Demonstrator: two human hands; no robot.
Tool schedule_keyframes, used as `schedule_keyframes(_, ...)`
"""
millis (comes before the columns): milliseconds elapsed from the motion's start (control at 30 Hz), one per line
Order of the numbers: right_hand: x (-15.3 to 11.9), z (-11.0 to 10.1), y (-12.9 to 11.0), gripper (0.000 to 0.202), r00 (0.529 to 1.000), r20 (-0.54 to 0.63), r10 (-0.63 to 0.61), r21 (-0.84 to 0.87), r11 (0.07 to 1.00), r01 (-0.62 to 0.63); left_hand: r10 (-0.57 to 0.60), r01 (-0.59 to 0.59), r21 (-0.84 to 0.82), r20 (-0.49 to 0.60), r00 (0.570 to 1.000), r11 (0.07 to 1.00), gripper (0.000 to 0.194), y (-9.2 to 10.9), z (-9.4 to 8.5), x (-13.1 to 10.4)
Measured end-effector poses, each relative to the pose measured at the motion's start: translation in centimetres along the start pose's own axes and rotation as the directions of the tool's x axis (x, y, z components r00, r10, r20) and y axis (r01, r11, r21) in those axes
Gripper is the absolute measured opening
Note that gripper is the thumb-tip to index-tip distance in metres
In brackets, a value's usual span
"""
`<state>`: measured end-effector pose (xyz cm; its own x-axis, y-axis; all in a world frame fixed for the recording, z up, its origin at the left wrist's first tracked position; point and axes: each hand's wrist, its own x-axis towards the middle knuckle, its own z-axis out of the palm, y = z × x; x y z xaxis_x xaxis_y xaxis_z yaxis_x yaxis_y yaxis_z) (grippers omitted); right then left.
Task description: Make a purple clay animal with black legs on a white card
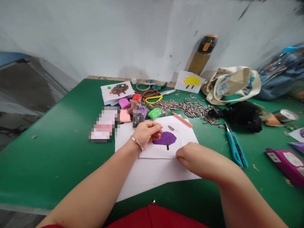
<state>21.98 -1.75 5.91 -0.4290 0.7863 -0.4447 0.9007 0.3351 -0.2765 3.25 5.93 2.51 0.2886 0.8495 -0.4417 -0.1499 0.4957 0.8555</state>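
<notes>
A white card [152,154] bears a flattened purple clay shape [169,138] with a short black clay piece [167,147] below it and a thin drawn line beside that. My left hand [149,131] is over the shape's left end, fingers pinched together; whatever they hold, if anything, is hidden. At the card's lower right corner my right hand [190,155] is curled closed, its fingertips out of sight underneath. One sunflower seed [171,128] lies above the purple shape. An orange stick-like tool [182,120] rests across the upper right edge of the white paper [140,180].
Sunflower seeds [193,109] are spread behind the paper, near scissors [154,99] and bagged clay, including a green packet [155,113]. A teal utility knife [235,145] lies right. Hedgehog pictures [190,81], a bottle [203,53] and a cloth bag [234,85] are by the wall.
</notes>
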Motion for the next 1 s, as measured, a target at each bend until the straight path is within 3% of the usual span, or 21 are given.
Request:
schedule_keyframes(267, 1.1, -0.3, 1.3, 0.025, 0.989, -0.092, 0.116, 0.017, 0.993, -0.115, 0.012, -0.012, -0.006, 0.008, 1.0, 1.0, 0.031, 0.1, 0.1, 0.0)
schedule_keyframes(467, 2.6, -0.8, 2.0, 0.028, 0.95, -0.188, 0.249, 0.079, 0.968, -0.238, 0.026, -0.026, -0.004, 0.013, 1.0, 1.0, 0.032, -0.1, 0.0, 0.1)
schedule_keyframes(567, 3.0, -0.8, 2.5, 0.03, 0.925, -0.298, 0.236, 0.12, 0.971, -0.209, 0.025, -0.025, -0.009, 0.005, 1.0, 1.0, 0.032, -0.1, 0.0, 0.1)
schedule_keyframes(700, 2.7, -0.7, 2.0, 0.029, 0.882, -0.446, 0.151, 0.191, 0.979, -0.071, 0.024, -0.024, -0.015, 0.009, 1.0, 1.0, 0.032, -0.2, 0.0, 0.2)
schedule_keyframes(833, 2.3, -0.4, 0.0, 0.022, 0.883, -0.454, 0.12, 0.251, 0.968, -0.002, 0.024, -0.024, -0.017, 0.009, 1.0, 1.0, 0.033, -0.1, 0.0, 0.2)
schedule_keyframes(1000, 2.8, 0.6, -1.7, 0.02, 0.907, -0.421, 0.001, 0.189, 0.978, 0.087, 0.039, -0.038, -0.024, 0.024, 0.999, 0.999, 0.031, -0.1, 0.0, 0.1)
